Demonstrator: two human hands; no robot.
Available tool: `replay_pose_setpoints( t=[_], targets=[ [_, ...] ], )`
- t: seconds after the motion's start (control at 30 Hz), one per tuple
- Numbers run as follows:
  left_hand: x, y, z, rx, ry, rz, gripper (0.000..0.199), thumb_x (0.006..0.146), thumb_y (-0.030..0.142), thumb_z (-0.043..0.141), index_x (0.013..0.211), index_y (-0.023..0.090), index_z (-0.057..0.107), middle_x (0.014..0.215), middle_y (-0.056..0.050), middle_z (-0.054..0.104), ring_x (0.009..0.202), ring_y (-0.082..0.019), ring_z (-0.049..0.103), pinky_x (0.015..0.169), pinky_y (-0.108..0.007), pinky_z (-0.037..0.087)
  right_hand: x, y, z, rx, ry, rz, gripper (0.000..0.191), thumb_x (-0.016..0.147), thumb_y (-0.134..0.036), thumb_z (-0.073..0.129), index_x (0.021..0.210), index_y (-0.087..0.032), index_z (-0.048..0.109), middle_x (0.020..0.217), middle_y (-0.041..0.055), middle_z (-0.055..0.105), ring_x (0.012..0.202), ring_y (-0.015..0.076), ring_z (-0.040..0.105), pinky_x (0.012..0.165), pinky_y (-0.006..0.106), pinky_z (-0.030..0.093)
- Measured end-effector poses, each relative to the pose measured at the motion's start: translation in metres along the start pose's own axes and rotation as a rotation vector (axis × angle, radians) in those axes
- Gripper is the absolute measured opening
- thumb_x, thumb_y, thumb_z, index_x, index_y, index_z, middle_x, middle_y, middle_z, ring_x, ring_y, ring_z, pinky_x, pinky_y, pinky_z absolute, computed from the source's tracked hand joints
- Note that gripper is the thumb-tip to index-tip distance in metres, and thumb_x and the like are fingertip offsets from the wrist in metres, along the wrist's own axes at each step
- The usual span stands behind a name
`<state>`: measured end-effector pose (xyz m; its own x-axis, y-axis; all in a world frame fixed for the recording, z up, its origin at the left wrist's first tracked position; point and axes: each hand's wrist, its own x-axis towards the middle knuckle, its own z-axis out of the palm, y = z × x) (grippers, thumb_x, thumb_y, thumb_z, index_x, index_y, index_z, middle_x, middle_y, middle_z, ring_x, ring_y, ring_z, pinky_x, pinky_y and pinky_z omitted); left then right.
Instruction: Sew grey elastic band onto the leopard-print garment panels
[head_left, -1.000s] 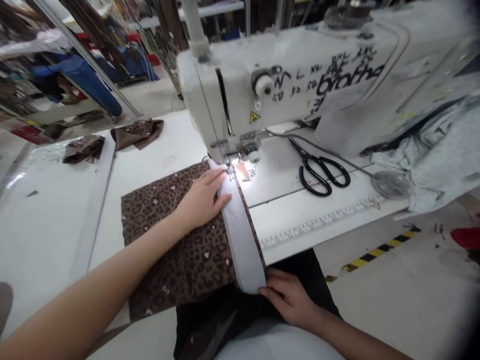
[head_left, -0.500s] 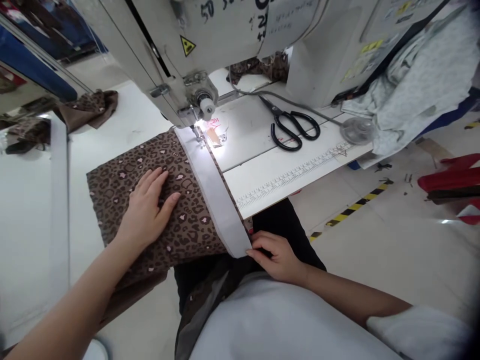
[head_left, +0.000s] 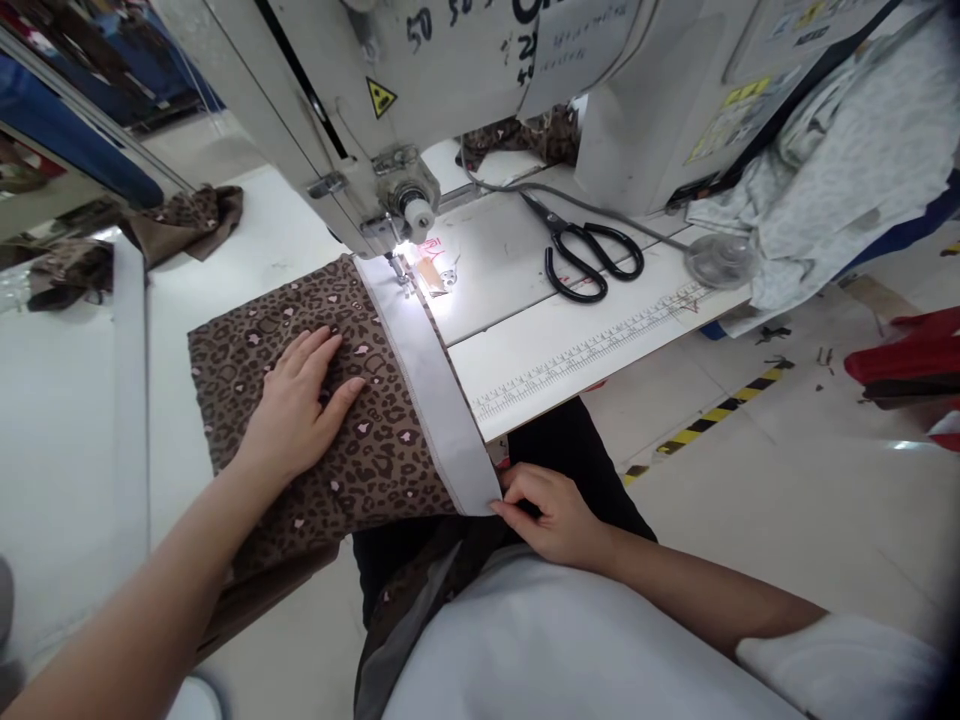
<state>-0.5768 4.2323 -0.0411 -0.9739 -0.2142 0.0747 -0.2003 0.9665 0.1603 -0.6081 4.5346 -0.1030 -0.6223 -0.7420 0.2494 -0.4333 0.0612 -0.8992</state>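
"Can you read the lettering on the sewing machine (head_left: 457,25)?"
"No, the top edge cuts it off."
"And the needle (head_left: 391,262)?"
"Lost in the lamp's glare."
"The right hand's fingers (head_left: 521,485)?"
"Partly tucked out of sight behind the end of the grey band (head_left: 442,425)."
"That red thing (head_left: 911,350)?"
"Cut off by the right edge; can't tell what it is."

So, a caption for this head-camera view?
Left hand presses brown leopard-print fabric, right hand pinches pale grey band running under white sewing machine.
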Motion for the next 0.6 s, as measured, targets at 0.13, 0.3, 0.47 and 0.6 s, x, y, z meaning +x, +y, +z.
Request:
replay_pose_setpoints(
  t=[0.13,0.3,0.47,0.6],
  targets=[
    [0.004,0.007,-0.008,0.033,-0.024,0.056,0.065,0.084,0.05,0.044,0.14,0.025,0.023,0.146,-0.008,0.023,0.135,-0.03,0.016,0.106,-0.054,0.023,0.005,-0.001,-0.01,-0.101,-0.133,-0.203,0.019,0.087,-0.012,0.044,0.101,-0.015,0.055,0.077,0.0053,0.061,0.071,0.0141,0.055,0.066,0.026,0.049],
    [0.005,0.038,-0.016,0.019,-0.143,0.287,0.039,0.091,0.027,0.03,0.128,0.027,0.044,0.144,-0.002,0.03,0.135,-0.026,0.018,0.106,-0.055,0.022,0.013,0.002,-0.022,-0.232,-0.26,-0.44,0.029,0.086,-0.005,0.037,0.109,-0.011,0.055,0.09,0.01,0.065,0.084,0.0159,0.059,0.079,0.03,0.05],
    [-0.001,0.059,-0.012,-0.166,-0.15,0.168,0.044,0.087,0.045,0.041,0.121,0.018,0.05,0.136,-0.005,0.043,0.132,-0.023,0.028,0.107,-0.043,0.03,0.024,-0.007,-0.029,-0.327,-0.274,-0.575,0.021,0.087,-0.007,0.044,0.104,-0.008,0.058,0.086,0.0084,0.067,0.08,0.0156,0.059,0.08,0.03,0.05],
    [-0.012,0.066,-0.009,-0.171,-0.163,0.079,0.055,0.085,0.052,0.042,0.131,0.022,0.038,0.142,-0.007,0.034,0.134,-0.029,0.02,0.102,-0.06,0.026,0.031,-0.026,-0.034,-0.291,-0.255,-0.577,0.014,0.085,-0.007,0.051,0.095,-0.012,0.059,0.079,0.0057,0.065,0.077,0.0151,0.057,0.075,0.03,0.049]
  ],
)
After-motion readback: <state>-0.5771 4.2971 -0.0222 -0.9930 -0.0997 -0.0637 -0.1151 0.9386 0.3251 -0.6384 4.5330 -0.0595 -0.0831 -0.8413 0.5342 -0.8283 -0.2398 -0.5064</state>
